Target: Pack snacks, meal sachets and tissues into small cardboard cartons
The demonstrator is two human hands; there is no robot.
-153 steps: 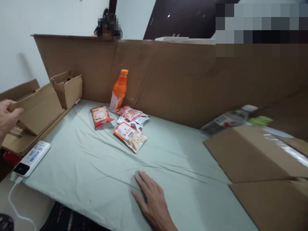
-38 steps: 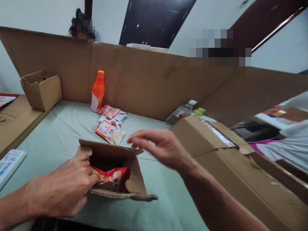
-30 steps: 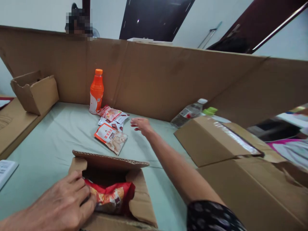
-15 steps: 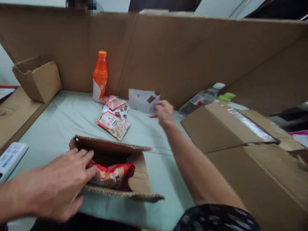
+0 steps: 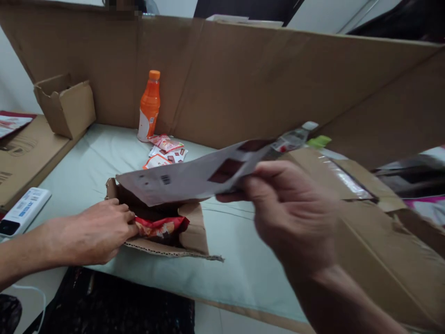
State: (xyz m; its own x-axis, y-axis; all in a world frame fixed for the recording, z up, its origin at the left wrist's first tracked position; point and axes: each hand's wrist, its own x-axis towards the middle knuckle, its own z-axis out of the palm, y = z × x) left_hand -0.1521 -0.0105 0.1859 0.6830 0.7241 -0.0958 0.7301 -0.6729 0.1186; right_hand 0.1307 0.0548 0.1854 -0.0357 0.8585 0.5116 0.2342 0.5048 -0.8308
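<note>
My right hand (image 5: pixel 292 208) pinches one end of a flat white packet (image 5: pixel 184 181) with brown squares and a small barcode. The packet slants, and its far end hangs over the back edge of a small open cardboard box (image 5: pixel 195 228). At the left end of that box, the fingers of my left hand (image 5: pixel 97 229) curl over the side, close against a red snack packet (image 5: pixel 162 227) lying inside. My left fingertips are partly hidden. Behind the white packet, several small snack packets (image 5: pixel 168 144) lie on the cloth, partly covered from view.
An orange bottle (image 5: pixel 149 106) stands by the tall cardboard wall (image 5: pixel 243 83). To the right, a clear bottle (image 5: pixel 294 139) leans behind a larger carton (image 5: pixel 375 260). A small open box (image 5: pixel 76 109) sits back left, with a white power bank (image 5: pixel 24 213) nearer.
My right hand has brought the white packet from the back of the cloth toward me, over the box. My left hand stays at the box's left end, its fingers more curled.
</note>
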